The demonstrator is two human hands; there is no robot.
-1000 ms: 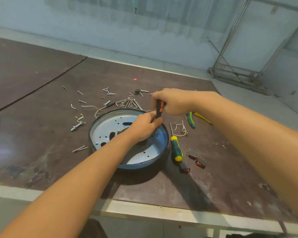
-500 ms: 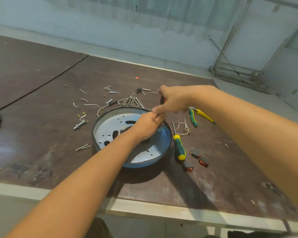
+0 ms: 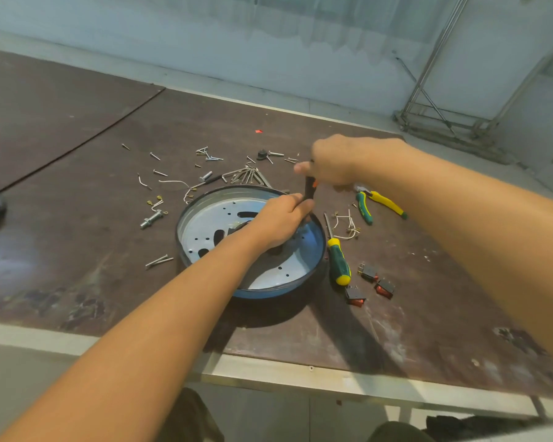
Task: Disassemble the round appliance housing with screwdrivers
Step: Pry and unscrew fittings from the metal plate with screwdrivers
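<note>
The round appliance housing (image 3: 205, 224), a shallow dark-rimmed dish with a perforated silver plate inside, lies on the brown table. My right hand (image 3: 336, 162) grips the black and orange handle of a screwdriver (image 3: 309, 188) that stands upright at the housing's far right rim. My left hand (image 3: 278, 218) reaches into the housing, and its fingertips pinch the screwdriver low down, just under the handle. The tip is hidden behind those fingers.
A green and yellow screwdriver (image 3: 338, 260) lies just right of the housing. Green and yellow pliers (image 3: 375, 202), wire pieces (image 3: 348, 226) and three red switches (image 3: 369, 283) lie further right. Loose screws and bolts (image 3: 205, 167) are scattered behind and left. The table's front edge (image 3: 300, 376) is near.
My right hand has turned on the screwdriver handle; its thumb now sticks out to the left and the black and orange handle shows below it again. The left hand stays at the shaft.
</note>
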